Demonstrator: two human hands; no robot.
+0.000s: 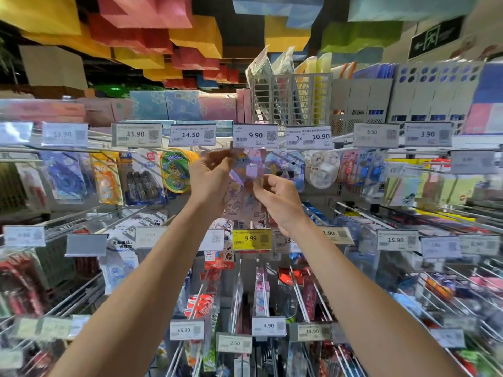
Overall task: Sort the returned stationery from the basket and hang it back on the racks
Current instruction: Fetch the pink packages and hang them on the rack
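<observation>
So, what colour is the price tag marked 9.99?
The 9.99 price tag is yellow, seen best in the head view.

Rack (73, 217) price tags read, top row: 11.90 tag (136, 134), 14.50 tag (192, 135), 9.90 tag (255, 135), 10.90 tag (318, 137), 3.90 tag (427, 134). Below: yellow 9.99 tag (251, 238), 15.90 tag (396, 240). Lowest: 4.90 tag (268, 326), 18.90 tag (312, 331).

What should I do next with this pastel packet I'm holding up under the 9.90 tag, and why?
Probably ease the packet back until its top catches and it hangs under the 9.90 tag. The left hand and right hand both pinch it just beneath that tag, and the blur hides whether it hangs there yet.
</observation>
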